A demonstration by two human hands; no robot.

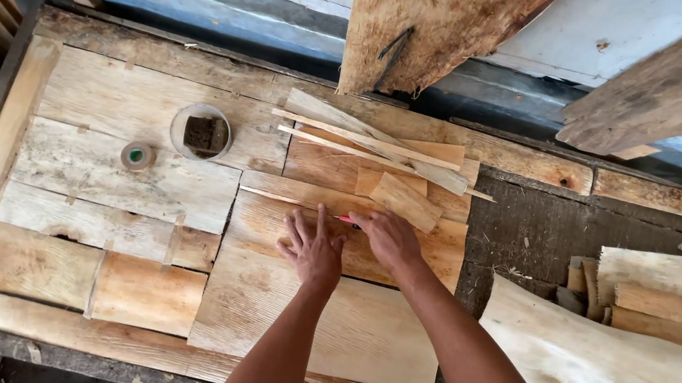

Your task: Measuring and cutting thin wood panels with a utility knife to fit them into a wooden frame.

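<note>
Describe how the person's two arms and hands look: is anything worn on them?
Both forearms are bare up to the picture's lower edge: no sleeves show. The left hand and right hand wear no gloves. No ring, watch or bracelet shows on either hand or wrist.

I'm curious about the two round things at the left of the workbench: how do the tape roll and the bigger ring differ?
The tape roll is smaller than the ring. The tape roll is tan with a green centre; the ring is pale grey, and a dark block shows inside it. The tape roll lies nearer the person, the ring farther back. Both are round, lie flat on the planks and are untouched by either hand.
</note>
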